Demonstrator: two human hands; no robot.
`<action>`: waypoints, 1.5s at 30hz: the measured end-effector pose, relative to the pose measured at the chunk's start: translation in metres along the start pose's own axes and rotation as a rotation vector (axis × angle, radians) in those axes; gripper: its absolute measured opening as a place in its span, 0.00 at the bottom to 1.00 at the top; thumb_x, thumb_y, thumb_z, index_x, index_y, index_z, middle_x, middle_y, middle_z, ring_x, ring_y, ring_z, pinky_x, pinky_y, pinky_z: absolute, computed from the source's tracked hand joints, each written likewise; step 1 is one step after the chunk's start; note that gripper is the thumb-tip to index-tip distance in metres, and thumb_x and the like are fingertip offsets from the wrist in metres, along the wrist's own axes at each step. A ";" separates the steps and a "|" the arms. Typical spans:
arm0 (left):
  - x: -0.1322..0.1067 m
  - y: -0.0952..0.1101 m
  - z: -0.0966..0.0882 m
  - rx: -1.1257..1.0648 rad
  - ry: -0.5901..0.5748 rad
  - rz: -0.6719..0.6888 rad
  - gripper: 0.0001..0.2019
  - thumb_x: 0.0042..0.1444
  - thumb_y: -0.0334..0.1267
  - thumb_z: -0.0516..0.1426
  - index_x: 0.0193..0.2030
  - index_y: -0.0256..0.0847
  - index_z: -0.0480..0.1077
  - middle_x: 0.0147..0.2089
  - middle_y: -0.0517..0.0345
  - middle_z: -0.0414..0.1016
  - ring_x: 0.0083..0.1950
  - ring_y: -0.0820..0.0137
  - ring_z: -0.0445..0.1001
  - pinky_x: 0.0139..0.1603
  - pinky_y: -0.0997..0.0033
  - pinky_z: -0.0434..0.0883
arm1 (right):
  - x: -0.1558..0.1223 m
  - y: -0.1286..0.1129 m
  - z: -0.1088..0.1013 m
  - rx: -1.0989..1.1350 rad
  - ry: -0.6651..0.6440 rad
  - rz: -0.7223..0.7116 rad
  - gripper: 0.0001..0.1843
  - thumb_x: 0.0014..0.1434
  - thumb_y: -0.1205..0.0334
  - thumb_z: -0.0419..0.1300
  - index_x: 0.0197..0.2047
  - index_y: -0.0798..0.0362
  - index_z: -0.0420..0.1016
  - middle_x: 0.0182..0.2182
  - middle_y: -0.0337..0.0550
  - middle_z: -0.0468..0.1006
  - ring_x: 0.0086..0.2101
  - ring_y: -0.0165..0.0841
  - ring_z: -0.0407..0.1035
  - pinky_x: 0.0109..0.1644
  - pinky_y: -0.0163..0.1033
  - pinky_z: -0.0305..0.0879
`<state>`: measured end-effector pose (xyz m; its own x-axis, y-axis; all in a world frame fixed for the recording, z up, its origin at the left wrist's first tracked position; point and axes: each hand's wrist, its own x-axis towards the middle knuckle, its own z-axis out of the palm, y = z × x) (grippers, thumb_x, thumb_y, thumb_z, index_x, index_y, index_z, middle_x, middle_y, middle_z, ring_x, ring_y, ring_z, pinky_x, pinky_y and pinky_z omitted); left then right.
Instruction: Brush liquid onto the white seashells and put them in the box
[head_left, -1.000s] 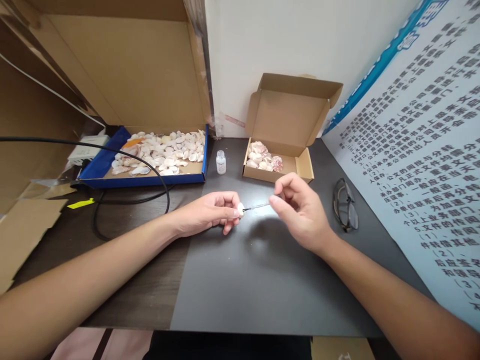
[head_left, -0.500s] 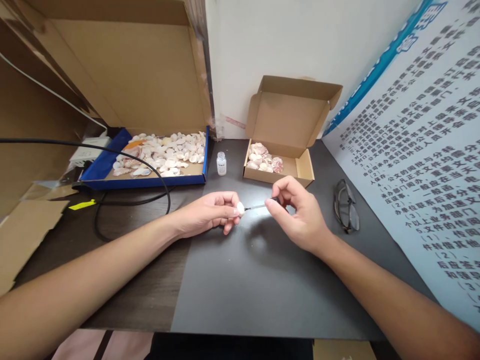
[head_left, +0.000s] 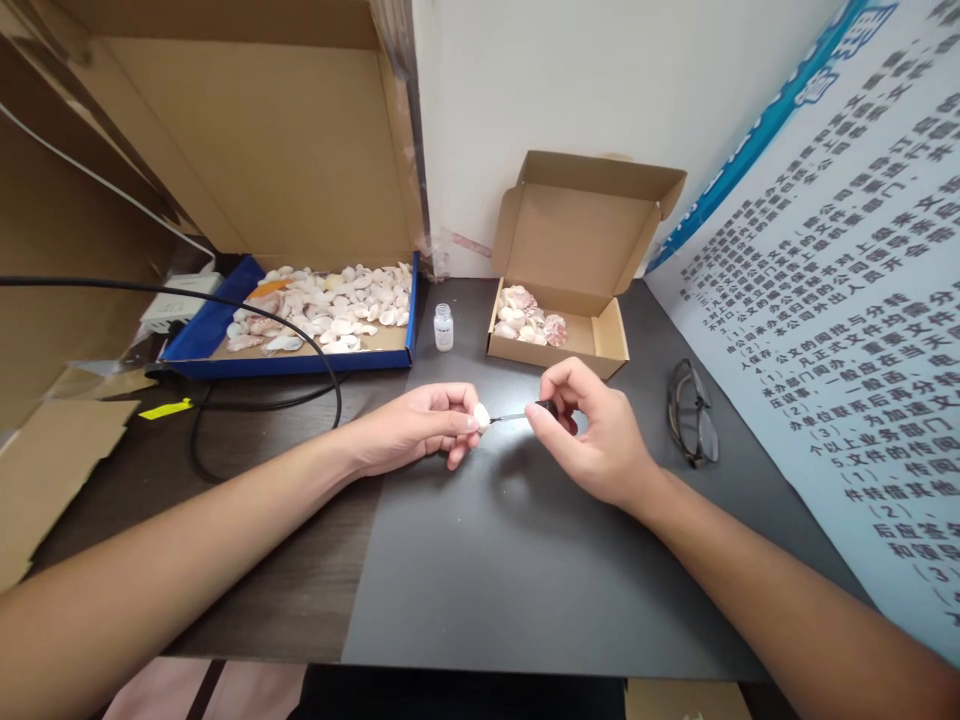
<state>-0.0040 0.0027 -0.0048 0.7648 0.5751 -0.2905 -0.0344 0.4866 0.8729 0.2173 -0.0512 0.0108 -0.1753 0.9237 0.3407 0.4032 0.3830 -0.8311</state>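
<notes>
Upper left, a tray (head_left: 196, 342) holds shells (head_left: 330, 310). At centre the left hand (head_left: 409, 428), fingers closed, pinches 1 shell (head_left: 481, 415); a thin tool (head_left: 514, 414) touches it, gripped between thumb and finger of the curled right hand (head_left: 600, 445). Above stand a vial (head_left: 443, 327) and box (head_left: 592, 342); glasses (head_left: 691, 410) lie at right

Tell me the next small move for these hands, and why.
Likely a short stroke of the thin applicator across the shell. The right hand pinches the thin applicator by its black cap, and its tip meets the shell, which is pinched by the fingertips of the left hand.
</notes>
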 end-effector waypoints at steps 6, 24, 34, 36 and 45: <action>0.001 0.000 0.001 -0.014 0.007 -0.002 0.08 0.55 0.35 0.64 0.34 0.35 0.68 0.29 0.60 0.72 0.26 0.79 0.70 0.29 0.80 0.70 | 0.000 -0.001 0.000 -0.006 0.005 -0.015 0.08 0.61 0.63 0.58 0.35 0.51 0.59 0.19 0.29 0.58 0.20 0.23 0.53 0.24 0.31 0.52; 0.000 0.000 0.000 -0.032 0.018 0.004 0.08 0.55 0.34 0.63 0.33 0.35 0.67 0.29 0.60 0.72 0.25 0.79 0.70 0.28 0.79 0.70 | -0.001 -0.002 0.001 -0.066 0.030 -0.066 0.09 0.60 0.64 0.58 0.34 0.51 0.59 0.19 0.29 0.58 0.20 0.23 0.54 0.23 0.30 0.53; -0.001 0.001 0.001 -0.041 0.020 0.010 0.10 0.54 0.34 0.63 0.31 0.35 0.66 0.29 0.59 0.73 0.26 0.78 0.70 0.28 0.78 0.69 | -0.003 -0.004 0.000 -0.068 0.032 -0.059 0.09 0.60 0.63 0.59 0.35 0.50 0.60 0.20 0.30 0.60 0.20 0.24 0.55 0.23 0.32 0.54; -0.001 0.001 0.001 -0.042 0.022 0.009 0.10 0.54 0.34 0.63 0.31 0.35 0.65 0.29 0.60 0.73 0.26 0.79 0.70 0.28 0.79 0.69 | -0.004 -0.005 0.000 -0.101 0.018 -0.065 0.09 0.59 0.64 0.60 0.34 0.50 0.60 0.20 0.29 0.60 0.20 0.23 0.55 0.23 0.31 0.54; 0.000 0.002 0.002 -0.007 0.014 -0.002 0.08 0.55 0.35 0.63 0.34 0.35 0.68 0.29 0.60 0.71 0.27 0.79 0.69 0.28 0.79 0.68 | -0.001 -0.003 -0.002 -0.081 0.055 -0.035 0.09 0.60 0.63 0.59 0.35 0.51 0.60 0.20 0.30 0.60 0.20 0.24 0.55 0.25 0.32 0.55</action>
<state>-0.0032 0.0022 -0.0023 0.7560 0.5830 -0.2976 -0.0374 0.4925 0.8695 0.2182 -0.0528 0.0141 -0.1419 0.9078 0.3946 0.4691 0.4127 -0.7808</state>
